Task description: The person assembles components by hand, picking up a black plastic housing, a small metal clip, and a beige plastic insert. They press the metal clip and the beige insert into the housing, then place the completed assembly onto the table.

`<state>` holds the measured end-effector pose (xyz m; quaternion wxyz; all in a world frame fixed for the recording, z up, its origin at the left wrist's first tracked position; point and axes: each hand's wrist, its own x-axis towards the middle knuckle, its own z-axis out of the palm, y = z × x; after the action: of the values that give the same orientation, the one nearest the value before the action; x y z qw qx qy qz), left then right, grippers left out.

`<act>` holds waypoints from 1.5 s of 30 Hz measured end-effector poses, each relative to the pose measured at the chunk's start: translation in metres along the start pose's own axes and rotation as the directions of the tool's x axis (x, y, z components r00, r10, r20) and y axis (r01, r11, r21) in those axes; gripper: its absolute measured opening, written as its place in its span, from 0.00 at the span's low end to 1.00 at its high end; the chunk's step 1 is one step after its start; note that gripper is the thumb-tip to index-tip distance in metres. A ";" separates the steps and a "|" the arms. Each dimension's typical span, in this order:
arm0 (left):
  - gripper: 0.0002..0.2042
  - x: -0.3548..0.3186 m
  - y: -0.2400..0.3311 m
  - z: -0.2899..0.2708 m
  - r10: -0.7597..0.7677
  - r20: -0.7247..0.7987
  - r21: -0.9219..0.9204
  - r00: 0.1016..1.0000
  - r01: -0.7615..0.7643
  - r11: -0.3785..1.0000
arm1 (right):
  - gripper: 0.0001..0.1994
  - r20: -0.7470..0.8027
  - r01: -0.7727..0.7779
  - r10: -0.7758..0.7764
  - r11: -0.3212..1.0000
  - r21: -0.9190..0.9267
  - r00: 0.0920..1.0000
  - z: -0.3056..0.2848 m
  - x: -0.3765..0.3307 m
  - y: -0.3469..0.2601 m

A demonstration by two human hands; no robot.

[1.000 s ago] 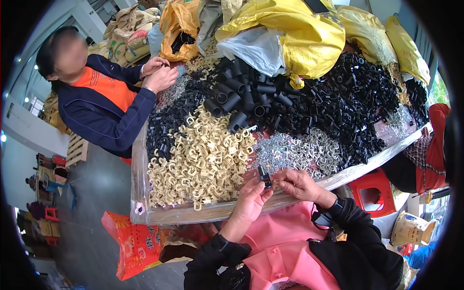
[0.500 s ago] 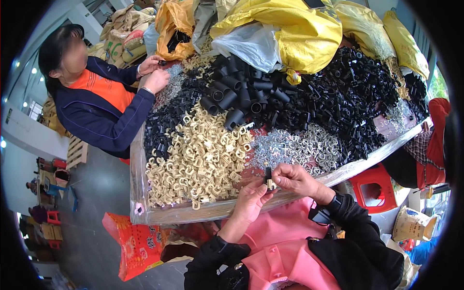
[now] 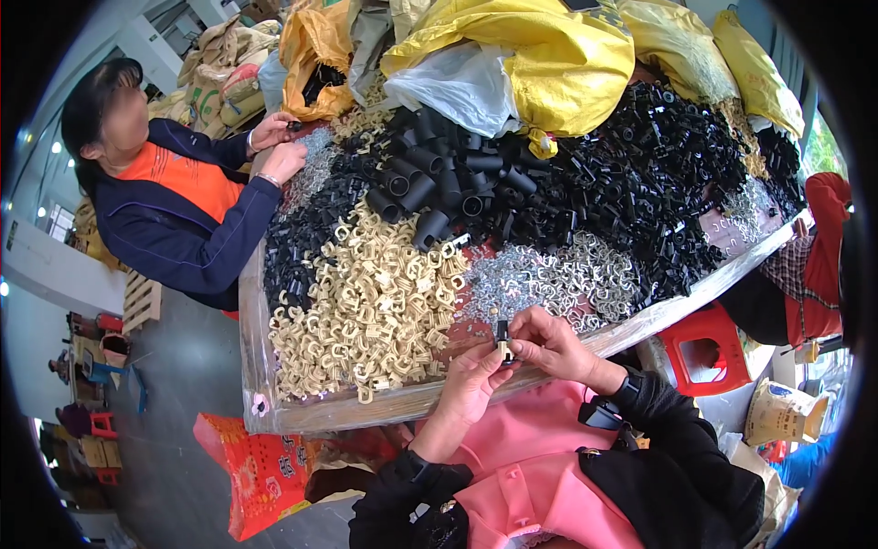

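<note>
At the near edge of the table, my left hand (image 3: 468, 382) pinches a small black plastic fitting with a beige clip on it (image 3: 503, 342). The black end of the piece points up, away from me. My right hand (image 3: 554, 348) is closed, its thumb and forefinger at the right side of the same piece. What lies between those right fingertips is too small to make out. Just beyond my hands are a heap of small silvery metal pins (image 3: 501, 282) and a heap of curved metal clips (image 3: 594, 279). A large pile of beige plastic clips (image 3: 366, 316) lies to the left.
Black tubes (image 3: 416, 188) and many small black parts (image 3: 631, 174) cover the far side. Yellow sacks (image 3: 567, 78) stand behind them. Across the left corner a co-worker (image 3: 174, 201) handles small parts. A red stool (image 3: 702, 357) is at right; the table's wooden rim (image 3: 366, 416) runs before me.
The view has shifted slightly. My right fingers have moved from the top of the black piece to its side, leaving its upper end more exposed. My left hand keeps its hold.
</note>
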<state>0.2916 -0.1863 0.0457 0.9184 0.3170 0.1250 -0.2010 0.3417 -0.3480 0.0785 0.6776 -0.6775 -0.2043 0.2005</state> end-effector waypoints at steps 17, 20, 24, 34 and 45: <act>0.10 0.001 0.005 0.002 0.063 -0.034 0.083 0.997 -0.060 0.995 | 0.06 -0.120 -0.053 -0.262 0.251 -0.967 0.958 -0.090 -0.007 0.033; 0.10 -0.002 0.007 -0.001 0.076 -0.058 0.080 0.995 -0.071 0.994 | 0.05 -0.110 -0.043 -0.245 0.265 -0.963 0.963 -0.083 -0.004 0.025; 0.10 -0.011 0.010 -0.005 0.115 -0.070 0.073 0.991 -0.110 0.991 | 0.05 0.031 0.132 -0.234 0.430 -0.893 0.972 -0.054 0.012 0.008; 0.11 -0.054 0.029 -0.042 0.269 -0.197 0.035 0.943 -0.267 0.963 | 0.12 0.445 0.502 -0.240 0.315 -0.805 0.863 0.044 0.079 0.020; 0.10 -0.056 0.031 -0.042 0.305 -0.193 -0.024 0.933 -0.315 0.949 | 0.14 0.351 0.484 -0.349 0.451 -0.750 0.869 0.035 0.076 0.027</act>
<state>0.2518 -0.1212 0.0494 0.9310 0.3251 0.1646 -0.0194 0.3860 -0.2773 0.0517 0.2956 -0.8239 -0.4818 -0.0415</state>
